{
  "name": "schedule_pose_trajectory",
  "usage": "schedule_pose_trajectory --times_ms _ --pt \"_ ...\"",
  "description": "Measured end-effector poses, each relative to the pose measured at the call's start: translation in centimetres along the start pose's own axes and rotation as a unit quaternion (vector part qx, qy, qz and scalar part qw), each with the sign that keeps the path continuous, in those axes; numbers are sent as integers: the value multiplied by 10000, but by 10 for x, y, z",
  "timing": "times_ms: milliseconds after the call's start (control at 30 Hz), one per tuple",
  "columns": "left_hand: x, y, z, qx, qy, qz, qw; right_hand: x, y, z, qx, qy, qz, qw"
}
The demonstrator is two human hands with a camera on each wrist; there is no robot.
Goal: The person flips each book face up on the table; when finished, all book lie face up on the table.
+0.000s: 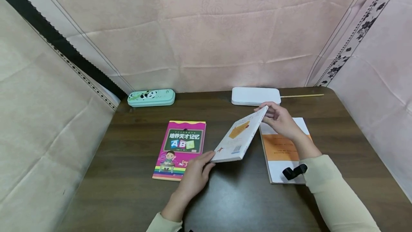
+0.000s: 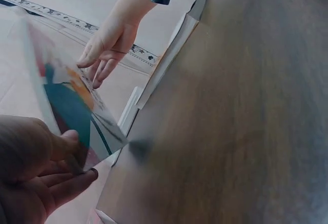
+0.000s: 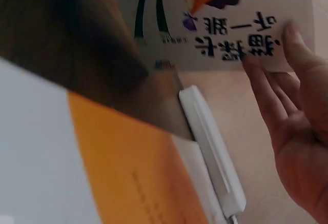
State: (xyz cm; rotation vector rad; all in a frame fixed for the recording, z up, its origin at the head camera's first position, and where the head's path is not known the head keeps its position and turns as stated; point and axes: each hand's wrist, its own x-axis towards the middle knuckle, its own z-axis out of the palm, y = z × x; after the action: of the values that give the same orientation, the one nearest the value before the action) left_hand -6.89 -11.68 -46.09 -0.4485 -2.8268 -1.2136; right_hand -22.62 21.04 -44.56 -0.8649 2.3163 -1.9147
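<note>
Above the table, both hands hold a thin white picture book point(image 1: 239, 135) tilted, its back cover with a barcode turned up in the head view. My left hand point(image 1: 197, 174) pinches its lower left corner; in the left wrist view the thumb lies on the colourful cover point(image 2: 72, 101). The right hand point(image 1: 280, 119) pinches the far upper corner, and in the right wrist view its thumb and fingertips meet the cover's edge beside black Chinese lettering point(image 3: 241, 34). Left of the held book lies a pink book point(image 1: 180, 149). Under the right forearm lies a white-and-orange book point(image 1: 280, 148).
At the table's back edge point(image 1: 206, 97) stand a mint pencil case point(image 1: 151, 98) with pandas and a white case point(image 1: 255, 96). A thin stick point(image 1: 302, 95) lies right of the white case. Pale cloth point(image 1: 225, 38) hangs behind the table and along both sides.
</note>
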Motion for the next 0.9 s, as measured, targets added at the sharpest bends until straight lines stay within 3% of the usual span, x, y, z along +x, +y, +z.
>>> schedule_pose_trajectory --times_ms 233,500,700,900 --pt "0 1 -2 -323 424 255 9983 6 -18 7 -351 678 130 9970" --pt "-1 7 -9 -869 466 79 9951 14 -39 11 -1351 1228 231 9829" --pt "-2 8 -11 -1176 353 40 9924 20 -52 13 -1890 1476 139 9707" --pt "-2 12 -11 -1838 -44 -123 9829 25 -53 17 -1470 1203 570 9801"
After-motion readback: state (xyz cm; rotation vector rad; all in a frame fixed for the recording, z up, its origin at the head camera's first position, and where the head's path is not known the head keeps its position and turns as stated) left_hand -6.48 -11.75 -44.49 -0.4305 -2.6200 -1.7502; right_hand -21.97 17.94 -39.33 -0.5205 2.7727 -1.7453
